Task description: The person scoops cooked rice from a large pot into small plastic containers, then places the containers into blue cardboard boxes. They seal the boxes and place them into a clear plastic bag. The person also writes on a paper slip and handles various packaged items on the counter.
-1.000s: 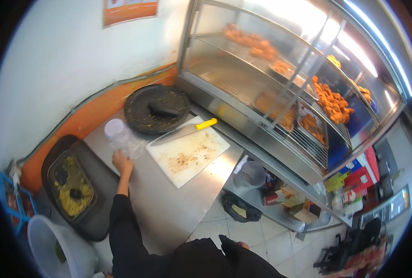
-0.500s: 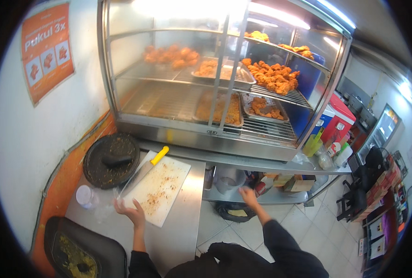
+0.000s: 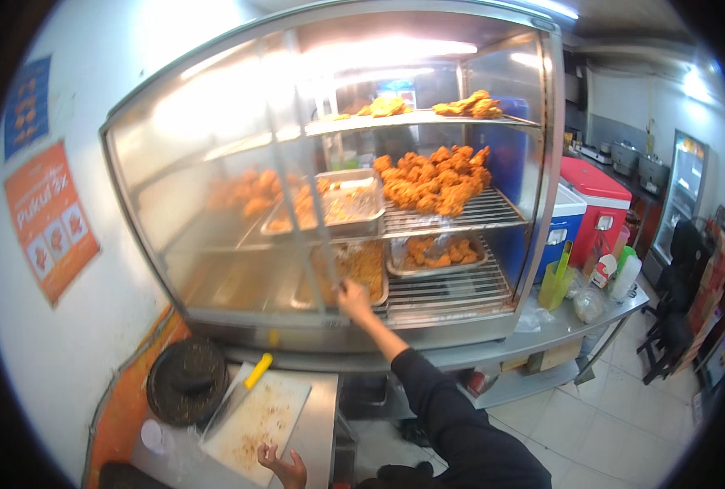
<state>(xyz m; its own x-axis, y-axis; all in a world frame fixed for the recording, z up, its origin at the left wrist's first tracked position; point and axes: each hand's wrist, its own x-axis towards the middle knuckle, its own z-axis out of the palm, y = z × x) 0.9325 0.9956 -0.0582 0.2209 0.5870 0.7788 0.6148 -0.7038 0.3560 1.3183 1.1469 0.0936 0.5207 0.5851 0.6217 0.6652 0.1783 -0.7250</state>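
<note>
My right hand (image 3: 352, 300) reaches up to the front of a glass display cabinet (image 3: 427, 324). Its fingers are closed at the metal-framed edge of the sliding glass door (image 3: 320, 236). Just behind it on the lower rack, a metal tray (image 3: 376, 295) holds fried crumbs. At the lower edge, my left hand (image 3: 282, 469) is open and empty, fingers apart and slightly bent, by the near corner of a white cutting board (image 3: 256, 420) scattered with brown crumbs. A yellow-handled knife (image 3: 258, 371) lies along the board's left side.
Fried chicken (image 3: 436, 179) is heaped on the middle rack. A dark stone mortar (image 3: 160, 391) with its pestle and a white-lidded jar (image 3: 155, 438) stand left of the board. Farther right are a red cooler (image 3: 594, 208), a blue cooler (image 3: 559, 232) and a yellow-green jug (image 3: 554, 285).
The view has tilted up toward the cabinet. My right hand has risen from in front of the lower shelf to the glass door. My left hand stays low, near the board.
</note>
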